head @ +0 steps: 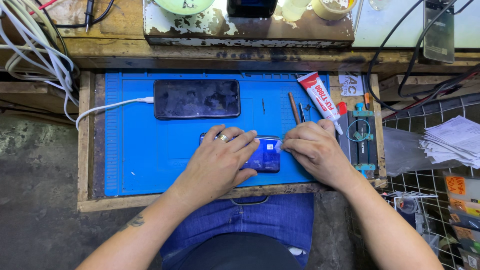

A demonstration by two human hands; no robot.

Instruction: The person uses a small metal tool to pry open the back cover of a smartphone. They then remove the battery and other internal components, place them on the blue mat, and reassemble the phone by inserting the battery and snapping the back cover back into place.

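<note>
1. The left hand (220, 160) lies flat, fingers spread, pressing on a blue phone (264, 154) that rests face-down near the front edge of the blue mat (145, 150); its grip is open, palm down on the phone.
2. The right hand (312, 150) sits at the phone's right end, fingertips pinched together at its edge; whether that grip holds a small tool, I cannot tell.
3. Behind the hands a black phone (196, 98) lies on the mat, a white cable (107, 106) plugged into its left end.
4. A white glue tube (320, 97) with a red cap lies at the mat's right edge; the mat covers the wooden bench (85, 150).
</note>
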